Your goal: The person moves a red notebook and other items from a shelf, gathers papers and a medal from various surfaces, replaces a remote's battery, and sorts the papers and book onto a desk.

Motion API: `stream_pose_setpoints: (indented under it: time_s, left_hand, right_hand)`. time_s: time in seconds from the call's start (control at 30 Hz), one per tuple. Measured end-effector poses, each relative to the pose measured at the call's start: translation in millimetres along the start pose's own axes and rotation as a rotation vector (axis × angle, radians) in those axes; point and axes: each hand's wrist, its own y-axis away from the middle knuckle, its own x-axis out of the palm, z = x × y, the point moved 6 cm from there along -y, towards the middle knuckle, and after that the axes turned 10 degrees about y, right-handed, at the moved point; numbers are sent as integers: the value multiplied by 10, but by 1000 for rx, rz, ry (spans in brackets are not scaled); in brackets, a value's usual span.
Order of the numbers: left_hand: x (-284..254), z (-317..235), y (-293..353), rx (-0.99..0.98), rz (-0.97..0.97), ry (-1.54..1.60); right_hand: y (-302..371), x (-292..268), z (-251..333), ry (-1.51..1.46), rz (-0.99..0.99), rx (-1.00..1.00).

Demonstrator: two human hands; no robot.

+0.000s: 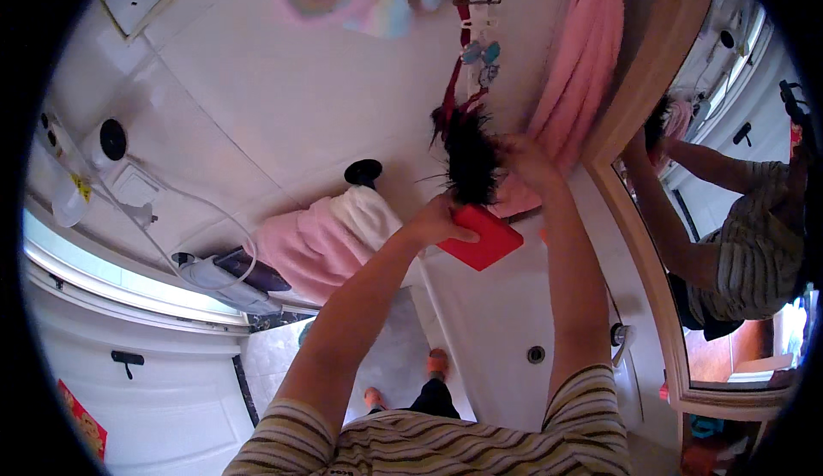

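One flat red piece [489,240], with two hands at or near it — one left hand [435,223], one right hand [530,166]. One black hairy bundle [471,161] just above it. Two orange slippers [437,361] below it to the left, one round drain [536,354] below it to the right. One wood-framed mirror [737,402] well to its right.

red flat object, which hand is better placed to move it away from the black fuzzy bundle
Probably the left hand: its thumb already lies over the red flat object, while the right hand is up beside the black fuzzy bundle.
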Motion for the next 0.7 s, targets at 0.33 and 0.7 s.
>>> stream_pose_setpoints:
  time_s: [0.33, 0.7]
  left_hand:
    - [-201, 205, 536, -231, -70, 401]
    - [-259, 754, 549, -114, -125, 993]
  right_hand:
    - [148, 165, -185, -256, -356, -54]
    - [818, 674, -1185, -755, -841, 162]
